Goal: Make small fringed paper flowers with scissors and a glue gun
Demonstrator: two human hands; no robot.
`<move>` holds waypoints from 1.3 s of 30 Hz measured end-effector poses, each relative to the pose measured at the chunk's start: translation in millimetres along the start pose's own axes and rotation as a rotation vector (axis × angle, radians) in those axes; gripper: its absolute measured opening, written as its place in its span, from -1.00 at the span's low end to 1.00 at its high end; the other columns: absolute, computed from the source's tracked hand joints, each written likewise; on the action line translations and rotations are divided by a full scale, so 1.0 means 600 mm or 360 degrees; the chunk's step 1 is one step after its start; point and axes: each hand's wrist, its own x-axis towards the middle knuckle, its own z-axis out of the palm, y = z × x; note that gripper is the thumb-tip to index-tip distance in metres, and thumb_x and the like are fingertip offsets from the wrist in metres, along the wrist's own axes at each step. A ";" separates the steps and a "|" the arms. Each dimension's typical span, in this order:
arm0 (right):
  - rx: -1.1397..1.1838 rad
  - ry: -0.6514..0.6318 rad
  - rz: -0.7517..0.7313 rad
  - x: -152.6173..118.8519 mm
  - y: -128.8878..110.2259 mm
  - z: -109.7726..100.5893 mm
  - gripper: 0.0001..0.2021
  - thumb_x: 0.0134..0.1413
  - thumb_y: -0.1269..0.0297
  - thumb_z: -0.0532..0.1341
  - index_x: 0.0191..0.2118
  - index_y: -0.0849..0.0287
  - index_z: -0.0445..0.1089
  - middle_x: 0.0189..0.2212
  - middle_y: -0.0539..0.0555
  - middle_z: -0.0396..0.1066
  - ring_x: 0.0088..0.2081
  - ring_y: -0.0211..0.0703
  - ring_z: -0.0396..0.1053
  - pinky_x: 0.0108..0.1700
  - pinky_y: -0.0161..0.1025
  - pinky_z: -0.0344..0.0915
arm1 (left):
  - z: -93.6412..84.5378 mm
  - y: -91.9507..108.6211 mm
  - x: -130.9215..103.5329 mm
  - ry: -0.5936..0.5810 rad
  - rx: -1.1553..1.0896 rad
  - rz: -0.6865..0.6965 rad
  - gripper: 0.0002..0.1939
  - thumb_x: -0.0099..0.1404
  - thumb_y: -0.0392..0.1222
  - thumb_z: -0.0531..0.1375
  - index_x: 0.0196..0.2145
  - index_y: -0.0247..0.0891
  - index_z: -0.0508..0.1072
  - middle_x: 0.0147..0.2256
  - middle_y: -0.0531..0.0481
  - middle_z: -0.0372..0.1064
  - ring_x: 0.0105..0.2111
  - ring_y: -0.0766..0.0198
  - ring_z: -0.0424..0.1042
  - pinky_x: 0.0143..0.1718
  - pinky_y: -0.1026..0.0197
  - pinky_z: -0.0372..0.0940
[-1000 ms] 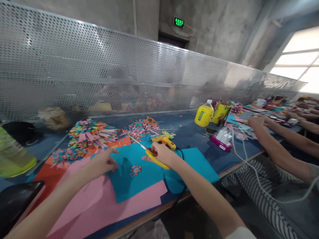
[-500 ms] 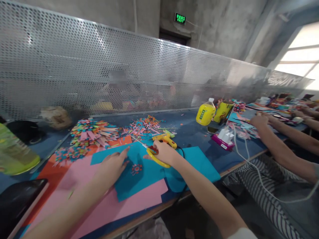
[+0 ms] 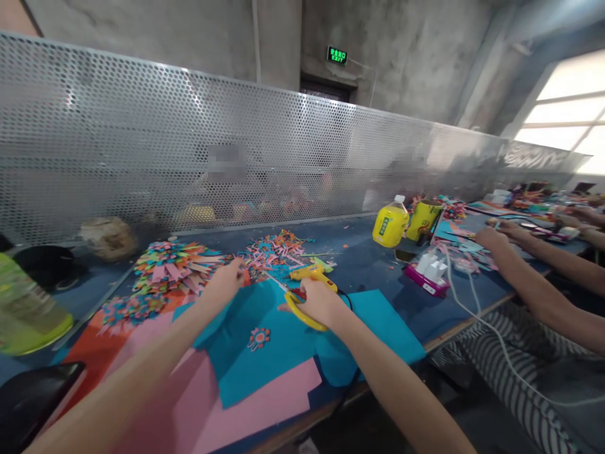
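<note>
Yellow handles mark the scissors (image 3: pixel 306 315) gripped in the person's right hand (image 3: pixel 319 301), their blades pointing far and left above blue paper (image 3: pixel 288 353) on the table (image 3: pixel 359 255). The left hand (image 3: pixel 230 279), well apart from the right, reaches to the left edge of a heap of paper strips (image 3: pixel 278 248), fingers drawn together; whether they pinch anything cannot be told. A small paper flower (image 3: pixel 259 339) lies on the blue paper, nearer than both hands, and a yellow glue gun (image 3: pixel 316 272) lies just beyond the right hand. Among the containers, a purple tissue box (image 3: pixel 426 284) to the right holds white tissues (image 3: pixel 432 266) standing up out of its top. Farther off is a capped yellow bottle (image 3: pixel 391 226) (label and contents being much the same yellow, its fill level is hard to read), and just right of it a yellow-green tub (image 3: pixel 421 219) whose inside is hidden. At the near left a greenish-yellow bottle (image 3: pixel 31 309) is cut by the picture's edge, its contents unclear. Between that bottle and the left hand rises a mound of fringed paper (image 3: pixel 174 265) in mixed colours.
</note>
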 end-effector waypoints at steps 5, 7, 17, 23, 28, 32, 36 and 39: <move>-0.0102 0.0048 0.0034 0.000 0.004 -0.006 -0.50 -0.21 -0.15 0.17 -0.31 0.23 0.28 -0.42 0.21 0.39 -0.36 0.08 0.38 -0.47 -0.23 0.16 | -0.004 -0.013 0.004 0.0010 -0.0182 0.0139 -0.72 0.17 -0.18 -0.03 -0.18 -0.27 0.30 -0.22 -0.09 0.45 -0.18 0.19 0.42 -0.15 0.19 0.27; -0.0184 -0.0007 -0.0025 -0.002 0.003 -0.003 -0.53 -0.21 -0.11 0.17 -0.32 0.24 0.28 -0.42 0.22 0.40 -0.36 0.11 0.39 -0.48 -0.23 0.16 | -0.001 -0.009 0.004 -0.0035 -0.0229 0.0184 -0.74 0.18 -0.12 -0.02 -0.24 -0.25 0.34 -0.30 -0.06 0.48 -0.25 0.19 0.45 -0.22 0.19 0.31; -0.0264 0.0023 -0.0121 -0.017 -0.010 0.001 -0.59 -0.04 -0.01 0.09 -0.21 0.25 0.25 -0.24 0.23 0.37 -0.23 0.03 0.37 -0.31 -0.21 0.21 | -0.046 0.005 -0.050 -0.0184 -0.0139 0.0223 -0.71 0.04 -0.06 0.15 -0.27 -0.21 0.42 -0.29 -0.07 0.48 -0.25 0.10 0.44 -0.21 0.15 0.26; -0.0336 -0.0090 -0.0138 -0.020 -0.015 0.000 -0.64 -0.07 0.08 0.14 -0.21 0.27 0.23 -0.24 0.25 0.35 -0.24 0.04 0.37 -0.33 -0.23 0.21 | -0.046 -0.009 -0.139 -0.0264 0.0238 0.0048 -0.52 0.04 -0.02 0.15 -0.07 -0.24 0.35 -0.11 -0.22 0.39 -0.11 -0.09 0.34 -0.10 -0.02 0.16; -0.0399 -0.0123 -0.0157 -0.021 -0.016 0.008 -0.65 -0.17 0.29 0.17 -0.18 0.28 0.22 -0.22 0.26 0.34 -0.25 0.08 0.38 -0.35 -0.22 0.22 | -0.028 -0.020 -0.160 -0.0166 0.0196 -0.0006 -0.51 0.13 -0.04 0.07 0.02 -0.25 0.25 -0.12 -0.16 0.41 -0.06 0.01 0.31 -0.03 0.06 0.12; -0.0418 -0.0109 -0.0149 -0.019 -0.018 0.013 -0.59 -0.20 0.38 0.16 -0.11 0.30 0.17 -0.19 0.26 0.34 -0.23 0.08 0.38 -0.35 -0.22 0.22 | -0.026 -0.016 -0.159 -0.0109 0.0062 -0.0073 -0.54 0.14 -0.08 0.06 0.00 -0.24 0.24 -0.16 -0.13 0.43 -0.10 0.04 0.36 -0.08 0.07 0.18; -0.0410 -0.0060 -0.0156 -0.015 -0.018 0.014 -0.53 -0.14 0.34 0.16 -0.05 0.30 0.09 -0.23 0.24 0.37 -0.28 0.07 0.40 -0.40 -0.23 0.21 | -0.028 -0.005 -0.162 0.0007 -0.0329 -0.0149 -0.50 0.12 -0.12 0.06 0.03 -0.23 0.18 -0.21 -0.08 0.44 -0.23 0.12 0.42 -0.23 0.13 0.29; -0.0223 0.0080 -0.0191 -0.012 -0.017 0.015 -0.56 -0.07 0.12 0.15 -0.09 0.24 0.10 -0.38 0.15 0.40 -0.37 0.01 0.40 -0.44 -0.25 0.19 | -0.028 0.004 -0.164 0.0101 -0.0665 -0.0179 -0.51 0.08 -0.12 0.12 -0.01 -0.20 0.18 -0.20 -0.07 0.41 -0.30 0.17 0.43 -0.30 0.15 0.34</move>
